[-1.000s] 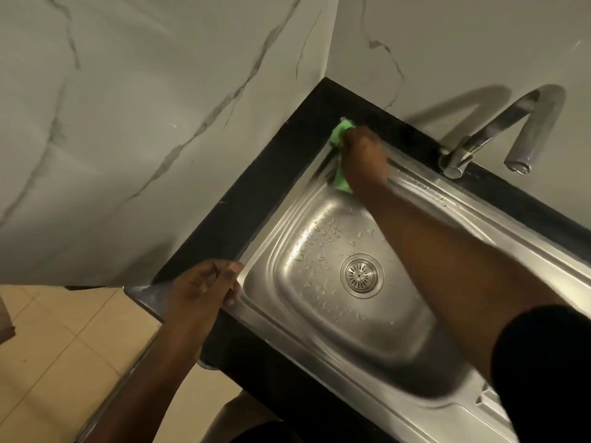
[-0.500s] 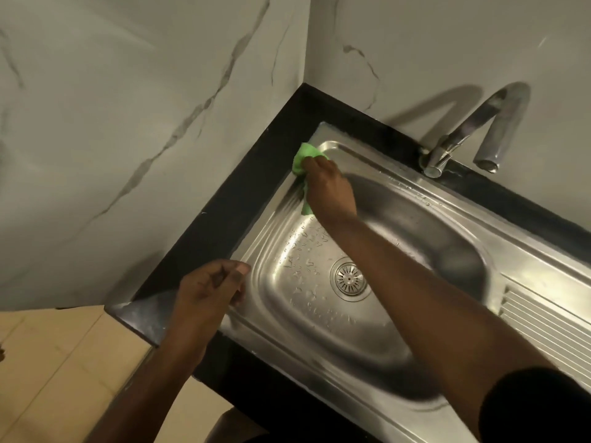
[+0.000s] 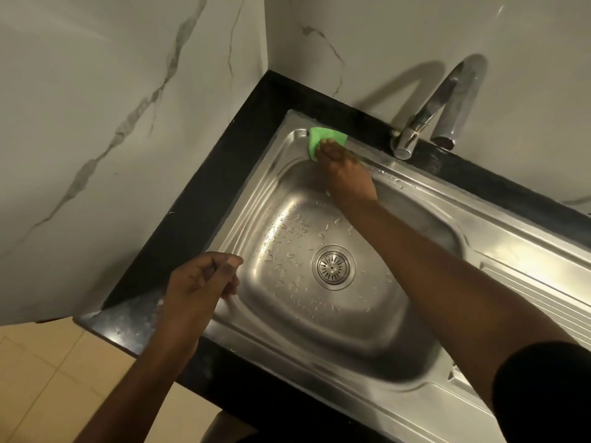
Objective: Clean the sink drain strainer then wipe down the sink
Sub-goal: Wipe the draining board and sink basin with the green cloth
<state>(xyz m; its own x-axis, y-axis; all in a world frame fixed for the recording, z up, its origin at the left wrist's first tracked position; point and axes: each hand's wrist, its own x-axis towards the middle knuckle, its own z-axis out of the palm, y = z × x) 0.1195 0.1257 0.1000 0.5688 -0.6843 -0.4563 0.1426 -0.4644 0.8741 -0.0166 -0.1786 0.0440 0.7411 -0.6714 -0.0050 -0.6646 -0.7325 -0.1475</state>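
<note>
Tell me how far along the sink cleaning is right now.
Apparently done: the strainer sits in the drain with no debris visible. In hand: the right hand presses the green cloth onto the far rim of the sink. Left: droplets dot the basin floor, which likely needs wiping.

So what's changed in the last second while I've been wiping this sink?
The right hand slid the green cloth from the left rim of the sink round its far corner onto the back rim, toward the faucet. Nothing was picked up or let go. The left hand stays resting on the near left corner, and the strainer stays in the drain.
</note>
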